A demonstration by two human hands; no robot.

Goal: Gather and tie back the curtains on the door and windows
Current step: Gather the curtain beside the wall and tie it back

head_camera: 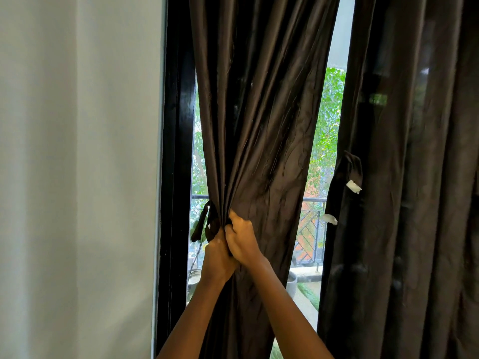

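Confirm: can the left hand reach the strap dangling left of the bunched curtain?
Likely yes. The strap hangs right beside the left hand, nothing between them; they may already touch. Both hands grip the curtain, so the right hand must hold the bunch alone.

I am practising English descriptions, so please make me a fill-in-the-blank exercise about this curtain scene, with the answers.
1. Gripping the left curtain, the left hand sits ___ than the right hand.
2. The door frame beside that curtain is ___ in colour.
3. The tie-back on the right curtain bears two pieces of ___ tape.
Answers: lower; black; white.
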